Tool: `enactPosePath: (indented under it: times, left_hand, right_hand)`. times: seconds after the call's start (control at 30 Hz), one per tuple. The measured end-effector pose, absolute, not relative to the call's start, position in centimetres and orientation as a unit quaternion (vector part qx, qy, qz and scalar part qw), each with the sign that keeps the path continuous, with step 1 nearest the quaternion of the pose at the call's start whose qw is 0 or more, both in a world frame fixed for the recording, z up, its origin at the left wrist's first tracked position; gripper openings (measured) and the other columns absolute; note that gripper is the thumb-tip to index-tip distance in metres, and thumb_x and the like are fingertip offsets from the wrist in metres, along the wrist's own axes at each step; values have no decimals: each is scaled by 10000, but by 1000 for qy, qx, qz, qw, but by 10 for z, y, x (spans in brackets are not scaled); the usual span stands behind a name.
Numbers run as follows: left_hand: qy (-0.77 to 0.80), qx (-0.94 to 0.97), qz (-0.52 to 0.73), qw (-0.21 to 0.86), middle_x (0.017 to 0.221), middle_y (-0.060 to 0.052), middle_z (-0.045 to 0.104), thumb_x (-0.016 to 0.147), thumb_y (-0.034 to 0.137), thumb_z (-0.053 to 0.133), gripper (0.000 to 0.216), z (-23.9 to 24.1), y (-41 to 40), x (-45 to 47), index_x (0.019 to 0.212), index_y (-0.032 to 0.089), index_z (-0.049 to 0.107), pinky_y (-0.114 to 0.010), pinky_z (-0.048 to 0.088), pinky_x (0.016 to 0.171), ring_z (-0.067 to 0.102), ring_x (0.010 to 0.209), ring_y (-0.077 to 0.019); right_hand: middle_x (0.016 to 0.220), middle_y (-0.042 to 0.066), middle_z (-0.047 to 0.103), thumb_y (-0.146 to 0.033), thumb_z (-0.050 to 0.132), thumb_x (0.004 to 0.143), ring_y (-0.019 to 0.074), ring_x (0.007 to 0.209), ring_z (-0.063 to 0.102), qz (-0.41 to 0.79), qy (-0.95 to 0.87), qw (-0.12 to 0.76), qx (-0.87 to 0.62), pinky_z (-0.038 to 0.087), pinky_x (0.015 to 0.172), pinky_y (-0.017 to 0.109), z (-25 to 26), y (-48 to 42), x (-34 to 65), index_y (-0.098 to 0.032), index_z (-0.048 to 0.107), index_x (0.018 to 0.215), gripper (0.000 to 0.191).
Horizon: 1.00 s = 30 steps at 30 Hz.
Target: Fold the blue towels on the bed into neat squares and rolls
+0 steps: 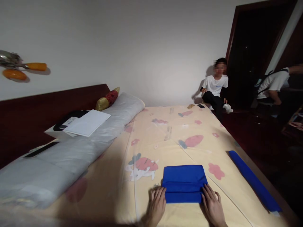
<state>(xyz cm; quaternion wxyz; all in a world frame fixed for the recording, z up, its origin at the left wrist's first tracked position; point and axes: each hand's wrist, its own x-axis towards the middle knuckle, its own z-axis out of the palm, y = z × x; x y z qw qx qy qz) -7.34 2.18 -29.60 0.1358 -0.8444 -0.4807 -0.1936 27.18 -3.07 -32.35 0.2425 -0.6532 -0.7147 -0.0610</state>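
Observation:
A blue cloth (183,176) lies on the bed in front of me, folded into a rectangle with crosswise folds over its near half. At its left edge is my left hand (158,203), closed with the fingertips gripping the side of the fabric. My right hand (212,201) grips the opposite edge, its fingers bent over the cloth's right side. Both thumbs are mostly hidden. To the right, along the bed's edge, a long narrow blue folded strip (254,179) lies apart from my hands.
The bed has a yellow printed sheet (163,148). On the left lies a long grey plastic-wrapped roll (78,154) with white papers (88,123) on it. A phone (201,106) rests at the far edge. One person (215,85) sits beyond; another (274,83) bends at right.

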Motion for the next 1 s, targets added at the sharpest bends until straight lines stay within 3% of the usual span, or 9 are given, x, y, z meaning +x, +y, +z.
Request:
enactPosePath:
  times: [0.13,0.3,0.47,0.6,0.7,0.83,1.0]
  left_hand:
    - [-455,-869,-175,85,1332,-17,609,842,68,390,570,-293,12,-18,1370,245,509,-346,449,1028,553,1210,-185]
    - [-385,-910,-146,55,1506,-2,414,968,241,376,543,-279,12,9,1501,266,273,-328,431,1054,427,1345,-172]
    - [-462,-865,-161,114,1431,-12,516,977,293,416,481,-287,24,-52,1456,274,377,-354,436,1024,512,1276,-181]
    - [-465,-861,-170,116,1359,-27,589,944,210,420,454,-293,23,-59,1390,263,488,-398,406,1052,551,1234,-205]
    - [-446,-876,-168,77,1405,-26,545,917,149,390,535,-289,17,-27,1440,260,414,-370,424,1051,521,1268,-192]
    - [-426,-891,-154,37,1491,-25,431,973,250,356,539,-281,16,1,1502,288,261,-359,444,1042,460,1326,-192]
    - [-454,-876,-147,64,1453,-25,482,993,319,357,481,-283,21,-21,1472,277,344,-364,458,1017,498,1292,-197]
  right_hand:
    - [1372,35,562,-354,370,972,236,1258,522,-14,-772,234,-591,373,1029,396,-309,-27,224,-284,590,1283,388]
    - [1366,21,565,-390,383,971,236,1251,531,1,-787,228,-574,375,1039,419,-306,-18,216,-295,531,1345,414]
    - [1387,50,545,-441,413,947,302,1297,477,-33,-710,219,-669,366,1015,505,-324,-22,281,-290,591,1284,410]
    - [1437,63,490,-452,372,965,292,1323,446,-42,-690,228,-685,357,1019,500,-324,-24,283,-267,588,1284,427]
    - [1424,39,509,-409,347,984,238,1318,458,-15,-739,232,-633,358,1037,422,-317,-18,257,-282,547,1328,417]
    - [1384,35,552,-399,374,973,241,1286,494,-15,-761,220,-611,376,1022,426,-324,-9,249,-293,528,1347,418]
    - [1333,35,597,-320,394,923,326,1260,506,-69,-708,205,-672,377,962,550,-339,-13,291,-337,646,1194,370]
